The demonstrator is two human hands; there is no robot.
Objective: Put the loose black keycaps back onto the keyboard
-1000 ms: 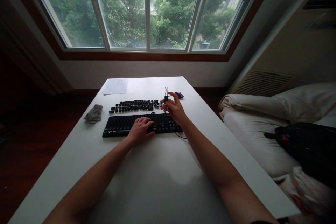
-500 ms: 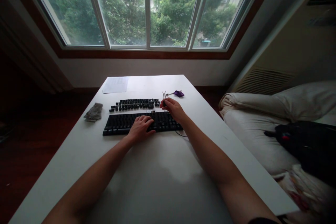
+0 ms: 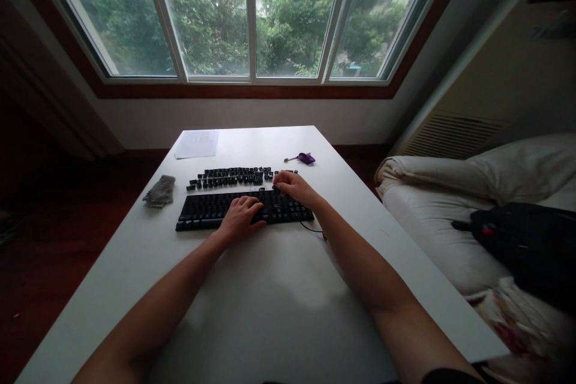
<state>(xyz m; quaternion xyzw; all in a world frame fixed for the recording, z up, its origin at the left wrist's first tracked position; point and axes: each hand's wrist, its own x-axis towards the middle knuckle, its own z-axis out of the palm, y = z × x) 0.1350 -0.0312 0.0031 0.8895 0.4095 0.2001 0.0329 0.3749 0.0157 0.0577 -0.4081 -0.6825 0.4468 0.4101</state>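
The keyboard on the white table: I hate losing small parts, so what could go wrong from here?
The right hand is close to the loose black keycaps and might scatter some. The cable beside the right forearm could snag, perhaps shifting the keyboard under the left hand.

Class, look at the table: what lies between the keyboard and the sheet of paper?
In the head view, rows of loose black keycaps lie on the white table between the keyboard and the sheet of paper.

Room between forearms (image 3: 180, 289); keyboard (image 3: 204, 211) beyond
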